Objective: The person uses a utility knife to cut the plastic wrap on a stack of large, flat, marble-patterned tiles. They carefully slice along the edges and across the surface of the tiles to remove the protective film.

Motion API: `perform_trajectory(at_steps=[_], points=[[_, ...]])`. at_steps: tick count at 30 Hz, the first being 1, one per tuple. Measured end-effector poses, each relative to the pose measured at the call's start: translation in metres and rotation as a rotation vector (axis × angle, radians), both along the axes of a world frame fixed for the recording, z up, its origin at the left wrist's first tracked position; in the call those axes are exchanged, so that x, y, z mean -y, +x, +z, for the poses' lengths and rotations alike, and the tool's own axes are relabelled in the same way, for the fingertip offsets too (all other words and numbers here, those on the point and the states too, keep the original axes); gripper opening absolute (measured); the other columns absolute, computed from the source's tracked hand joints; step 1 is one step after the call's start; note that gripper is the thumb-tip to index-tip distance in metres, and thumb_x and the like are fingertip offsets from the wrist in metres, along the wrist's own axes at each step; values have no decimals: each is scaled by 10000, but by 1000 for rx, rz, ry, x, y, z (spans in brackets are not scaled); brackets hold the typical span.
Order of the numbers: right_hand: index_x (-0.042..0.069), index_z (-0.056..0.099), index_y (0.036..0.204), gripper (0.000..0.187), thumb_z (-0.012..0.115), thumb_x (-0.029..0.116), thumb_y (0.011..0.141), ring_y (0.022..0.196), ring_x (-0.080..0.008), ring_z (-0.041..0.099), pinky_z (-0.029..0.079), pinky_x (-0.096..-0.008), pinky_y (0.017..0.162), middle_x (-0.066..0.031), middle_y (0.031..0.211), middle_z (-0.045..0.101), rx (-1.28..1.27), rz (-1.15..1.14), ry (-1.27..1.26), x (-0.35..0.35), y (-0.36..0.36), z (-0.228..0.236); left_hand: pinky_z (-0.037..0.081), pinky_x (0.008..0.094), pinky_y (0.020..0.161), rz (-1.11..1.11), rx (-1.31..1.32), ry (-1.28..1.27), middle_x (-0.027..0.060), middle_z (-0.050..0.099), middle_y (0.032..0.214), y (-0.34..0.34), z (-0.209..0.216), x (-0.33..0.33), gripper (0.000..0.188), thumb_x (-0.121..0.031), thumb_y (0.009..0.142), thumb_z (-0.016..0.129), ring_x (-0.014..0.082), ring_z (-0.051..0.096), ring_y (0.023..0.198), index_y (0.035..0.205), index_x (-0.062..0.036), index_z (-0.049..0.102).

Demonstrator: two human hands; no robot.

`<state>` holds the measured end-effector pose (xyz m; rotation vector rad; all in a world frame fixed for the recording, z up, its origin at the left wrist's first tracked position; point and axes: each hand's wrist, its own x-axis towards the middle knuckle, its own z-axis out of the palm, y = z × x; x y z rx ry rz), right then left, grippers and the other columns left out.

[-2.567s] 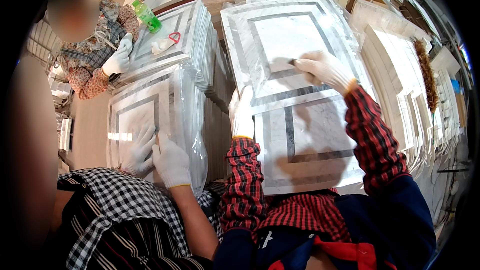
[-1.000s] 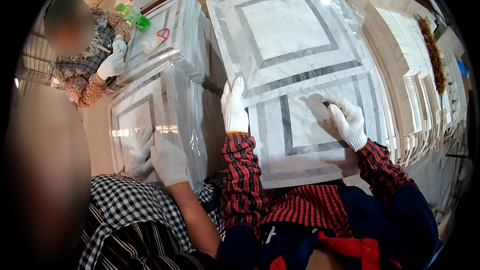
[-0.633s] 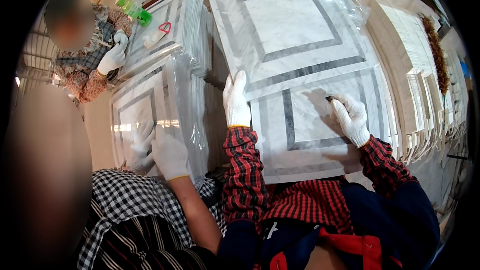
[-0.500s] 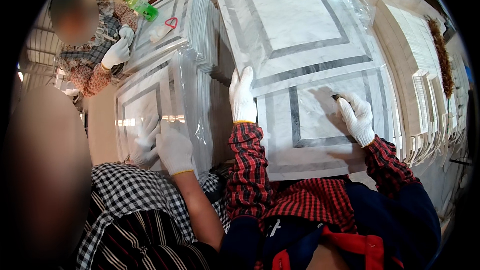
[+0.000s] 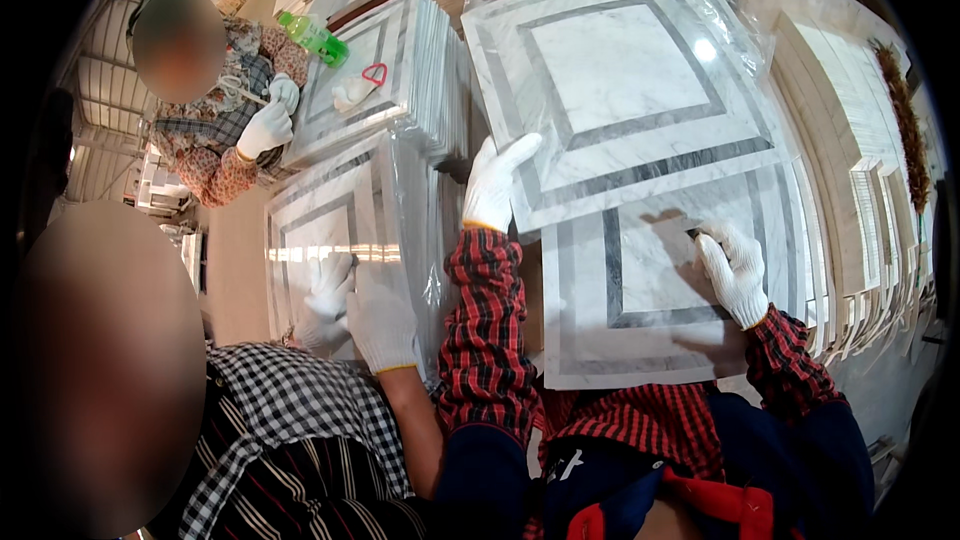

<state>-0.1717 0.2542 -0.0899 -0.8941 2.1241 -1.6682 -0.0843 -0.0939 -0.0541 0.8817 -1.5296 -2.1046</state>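
Note:
My left hand (image 5: 497,185), in a white knit glove, grips the left edge of the upper marble-patterned tile (image 5: 620,65) near its closest corner. The thumb lies over the top face; the other fingers are mostly hidden. This tile is white with grey bands and overlaps the far part of a similar lower tile (image 5: 655,270). Above the lower tile, my right hand (image 5: 735,268), also gloved, is closed with a small dark-tipped object (image 5: 693,233) between thumb and fingers. Its kind cannot be made out.
On the left stand plastic-wrapped tile stacks (image 5: 420,210), with a green bottle (image 5: 315,38) and a red-looped white item (image 5: 358,88). A co-worker's gloved hand (image 5: 383,325) works close by on the left; another person (image 5: 225,110) stands beyond. Pale stacked pieces (image 5: 830,170) line the right.
The whole view has shifted. My left hand has moved up the upper tile's edge, its thumb now across the top. That tile's near left corner sits slightly farther left over the lower one.

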Motion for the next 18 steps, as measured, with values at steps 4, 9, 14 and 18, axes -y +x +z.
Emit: perform_trajectory(at_steps=[4,9,14,18], points=[[-26,723,1051,161,676,112,983,704,-167,659,526,-303,671,-129,828,698,25,114,-6,11,-8,25,564,330,932,-12,-69,185,42,706,1105,7,1,3,276,-85,965,708,166,691,1046,1229,-33,649],[24,698,1175,227,636,175,1016,695,-236,687,543,-342,655,-127,827,700,-18,234,69,84,-44,74,564,332,954,-31,-56,198,58,709,1172,5,-2,2,316,-55,975,688,170,690,1084,1285,-26,635],[129,664,1234,258,553,272,1050,762,-377,701,553,-450,671,-177,879,703,-579,278,262,169,-82,63,540,340,1002,-94,-101,141,79,699,1250,-6,7,-6,422,-16,961,681,195,678,1138,1375,-23,599],[120,648,1174,238,547,293,1045,723,-405,685,543,-479,644,-165,826,715,-706,249,274,185,-83,49,514,345,1040,-73,-61,135,79,681,1290,-6,10,-11,475,-2,956,670,200,656,1182,1419,-30,570]])
